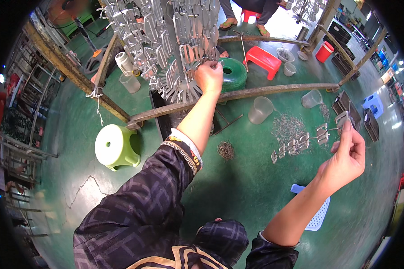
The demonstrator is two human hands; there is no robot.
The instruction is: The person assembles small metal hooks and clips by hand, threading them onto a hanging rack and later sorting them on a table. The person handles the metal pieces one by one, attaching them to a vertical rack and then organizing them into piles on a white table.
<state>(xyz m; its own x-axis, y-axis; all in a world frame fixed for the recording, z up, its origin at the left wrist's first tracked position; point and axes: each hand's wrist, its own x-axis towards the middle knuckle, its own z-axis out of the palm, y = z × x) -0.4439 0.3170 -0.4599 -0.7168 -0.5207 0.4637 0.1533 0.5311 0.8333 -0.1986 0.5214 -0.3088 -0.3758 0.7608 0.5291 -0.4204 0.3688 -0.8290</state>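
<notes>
Reaching with the left hand (208, 77) to the big hanging bunch of gray metal pieces (166, 49), right at the lower right side of the bunch. Fingers there curled in, with the tips partly hidden; cannot tell if pinching a piece or just touching.

Holding up the right hand (345, 154) well to the right of the bunch and nearer the body. Fingers there pinched shut, thumb pressed in, on one end of a row of shiny metal pieces (294, 144). Slanting down from there, back toward the bunch's side, and seen over a loose heap of thin metal bits (285, 121). Cannot tell how joined, piece to piece.

On the green floor (251, 188), just right of the bunch, a green round roll (233, 74), and past that a small red stool (264, 61). To the right of the bunch and nearer the body, a cloudy plastic cup (261, 110). Below the bunch and a bit right, a small dark pile of metal bits (226, 150). To the left of the bunch and nearer the body, a light green stool (110, 145). Behind the bunch, to the right, the sandaled feet of another person (229, 23).
</notes>
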